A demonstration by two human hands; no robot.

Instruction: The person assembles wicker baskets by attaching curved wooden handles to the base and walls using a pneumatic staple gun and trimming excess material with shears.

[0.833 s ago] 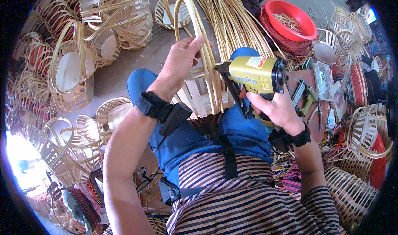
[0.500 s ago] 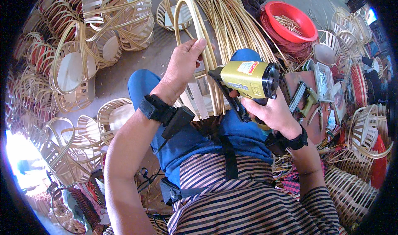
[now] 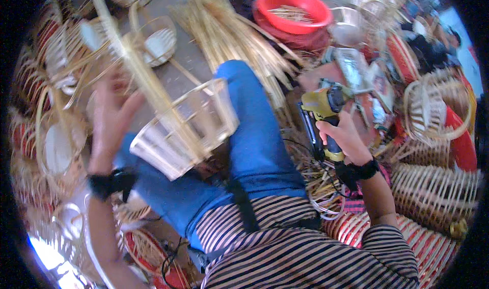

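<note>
A pale woven basket (image 3: 188, 131) with a tall strip handle rests tilted between my knees. My left hand (image 3: 113, 105) is beside its handle, smeared by motion, with the thumb pointing toward the handle. Whether the fingers touch or grip anything cannot be made out. Well to the right of the basket, my right hand (image 3: 346, 136) is wrapped round the grip of a yellow and black pneumatic stapler (image 3: 322, 105). The tool is held up over the clutter at my right side.
Loose cane strips (image 3: 224, 39) lie on the floor ahead. A red basin (image 3: 293, 14) holding short sticks stands beyond them. Finished baskets crowd the left, including one with a white base (image 3: 58, 149). A ribbed basket stack (image 3: 438, 197) is at the right.
The stapler has moved away from the basket to the right. My left hand has shifted left, and the basket has turned and tilted left. The whole view has swung to the right.
</note>
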